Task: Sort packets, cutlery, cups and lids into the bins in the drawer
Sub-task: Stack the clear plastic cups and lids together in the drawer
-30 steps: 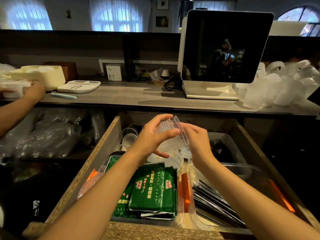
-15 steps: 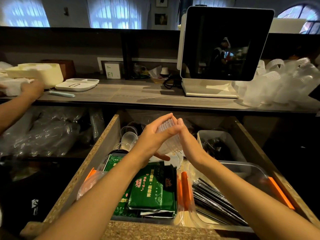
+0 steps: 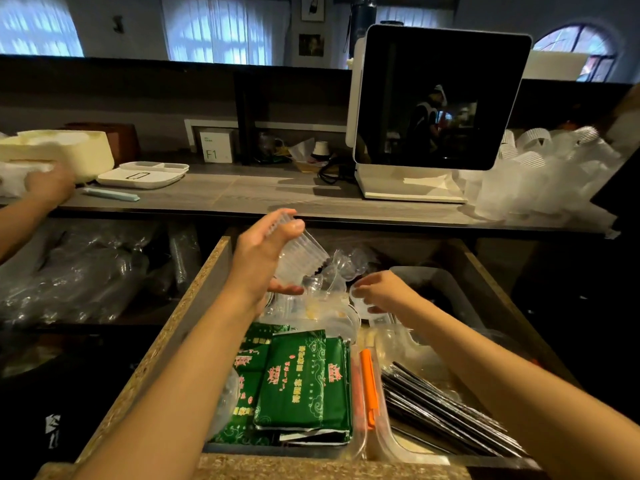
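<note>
Head view: the left hand (image 3: 258, 258) is raised over the back of the open drawer (image 3: 194, 306), its fingers (image 3: 282, 216) and thumb curled round a stack of clear ribbed cups (image 3: 301, 256) that tilts down to the right. The right hand (image 3: 384, 292) is lower and further right, apart from the stack; its fingers (image 3: 363, 289) pinch a small clear lid (image 3: 360, 301) just above the rear of the drawer. Between the two hands, more loose clear cups and lids (image 3: 332, 271) lie in a jumble, too glassy to count.

In the drawer's near left bin (image 3: 360, 403), green packets (image 3: 301, 379) lie stacked flat, partly hidden by the left forearm. An orange clip (image 3: 369, 382) shows on the bin wall beside them. The near right bin (image 3: 384, 441) holds black wrapped cutlery (image 3: 446, 410) lying lengthwise, with the right forearm crossing over it. A further clear bin (image 3: 433, 278) sits at the back right, its contents dark and unclear.

Above the drawer runs the bench (image 3: 277, 195). On it stand a dark screen (image 3: 440, 98) on a white base, a heap of pale cups (image 3: 540, 174) at the right, a white tray (image 3: 143, 173), a cream tub (image 3: 59, 155) and a small white box (image 3: 216, 145). Another person's hand (image 3: 48, 185) rests at the bench's left end by the tub.
</note>
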### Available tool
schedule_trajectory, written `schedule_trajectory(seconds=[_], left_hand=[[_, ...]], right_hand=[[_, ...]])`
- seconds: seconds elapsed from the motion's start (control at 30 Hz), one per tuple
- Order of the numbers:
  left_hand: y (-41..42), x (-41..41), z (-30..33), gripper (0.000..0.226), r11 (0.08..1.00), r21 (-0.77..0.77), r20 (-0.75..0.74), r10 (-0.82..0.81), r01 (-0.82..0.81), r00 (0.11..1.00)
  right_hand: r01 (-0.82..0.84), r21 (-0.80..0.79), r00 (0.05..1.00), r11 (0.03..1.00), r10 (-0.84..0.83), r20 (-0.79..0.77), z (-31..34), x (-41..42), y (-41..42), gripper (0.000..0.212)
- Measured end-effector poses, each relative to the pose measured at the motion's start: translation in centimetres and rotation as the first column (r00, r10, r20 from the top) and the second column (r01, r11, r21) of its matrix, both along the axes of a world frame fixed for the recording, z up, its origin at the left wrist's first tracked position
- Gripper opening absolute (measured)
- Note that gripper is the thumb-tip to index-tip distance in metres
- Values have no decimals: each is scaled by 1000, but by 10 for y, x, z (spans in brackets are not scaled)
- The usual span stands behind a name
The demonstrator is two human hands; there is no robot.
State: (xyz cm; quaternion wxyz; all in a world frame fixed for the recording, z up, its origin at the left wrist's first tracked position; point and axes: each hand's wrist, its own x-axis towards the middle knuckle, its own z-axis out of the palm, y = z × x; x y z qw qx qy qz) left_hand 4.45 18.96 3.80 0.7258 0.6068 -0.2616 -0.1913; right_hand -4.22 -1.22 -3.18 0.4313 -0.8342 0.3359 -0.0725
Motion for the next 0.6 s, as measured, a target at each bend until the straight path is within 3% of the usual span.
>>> schedule_trajectory(seconds=[0.17, 0.27, 0.43, 0.47, 0.53, 0.6], left_hand=[[-4, -2, -5, 21, 997, 49, -24, -59, 61, 998], [-6, 0, -9, 25, 996, 35, -49, -78, 79, 996], [-8, 2, -13, 29, 995, 36, -43, -95, 97, 995], [-8, 2, -13, 29, 994, 39, -40, -98, 100, 994], [-7, 2, -12, 30, 995, 40, -39, -95, 96, 995], [-7, 2, -12, 31, 995, 38, -42, -88, 90, 995]], right_hand=[[-40, -177, 958, 983, -12, -285, -13, 27, -18, 30], [-207, -280, 890, 938, 61, -452, -22, 37, -18, 37], [-338, -348, 811, 874, 83, -579, -36, 51, -16, 61], [-342, -354, 800, 870, 72, -595, -38, 50, -17, 62], [-330, -392, 841, 859, 79, -535, -39, 47, -20, 41], [-205, -454, 936, 867, 38, -350, -35, 39, -23, 20]])
